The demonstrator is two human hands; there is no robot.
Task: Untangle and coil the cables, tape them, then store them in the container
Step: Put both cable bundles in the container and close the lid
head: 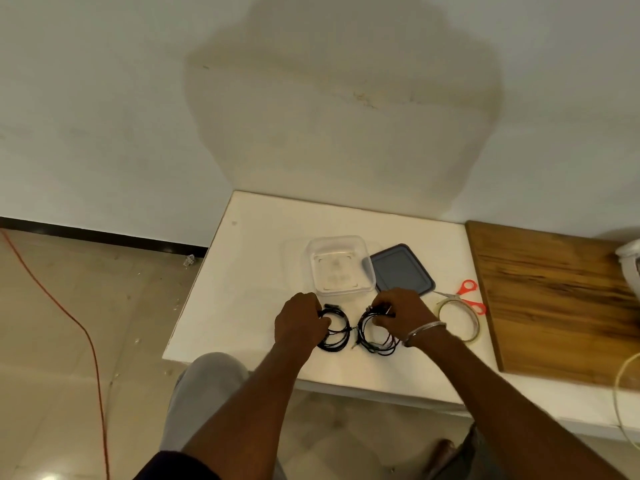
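Two coiled black cables lie side by side near the front of the white table (249,271). My left hand (299,322) grips the left coil (337,336) at its left side. My right hand (398,315) pinches the top of the right coil (375,337). Behind the coils stands a clear plastic container (341,265), open and with no cable in it. Its dark grey lid (403,268) lies flat to the right of it. A roll of clear tape (459,322) and red-handled scissors (467,296) lie to the right of my right hand.
A wooden board (554,299) covers the table to the right, with a white object (630,261) at its far edge. A wall rises just behind the table. An orange cord (79,327) runs across the tiled floor on the left.
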